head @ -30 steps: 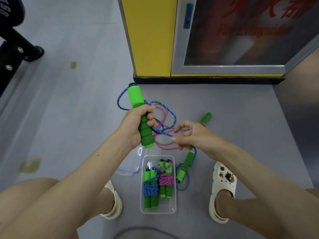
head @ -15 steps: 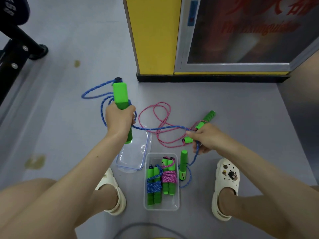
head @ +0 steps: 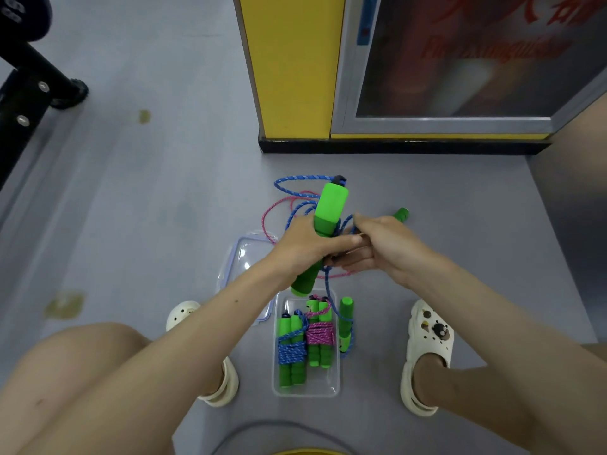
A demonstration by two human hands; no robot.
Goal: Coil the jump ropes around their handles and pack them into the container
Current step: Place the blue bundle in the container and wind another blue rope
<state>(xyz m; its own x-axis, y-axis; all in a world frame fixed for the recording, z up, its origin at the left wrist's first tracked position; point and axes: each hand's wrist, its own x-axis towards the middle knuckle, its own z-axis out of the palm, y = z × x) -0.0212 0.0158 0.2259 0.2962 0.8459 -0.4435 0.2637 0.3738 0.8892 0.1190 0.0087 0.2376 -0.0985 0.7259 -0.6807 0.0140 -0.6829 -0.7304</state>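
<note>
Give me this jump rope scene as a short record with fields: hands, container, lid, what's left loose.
left hand: gripping upright green handle of the blue rope
right hand: pinching the blue rope beside that handle
container: two coiled ropes, one blue, one pink
lid: off, on floor beside container
loose: pink rope on floor; blue rope's other handle at container's right edge

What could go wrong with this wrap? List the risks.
1. The blue rope loops over the loose pink rope on the floor; winding may drag the pink one in and tangle both.
2. The blue rope's other handle lies against the container; pulling the slack could tug it and shift or tip the container.
</note>
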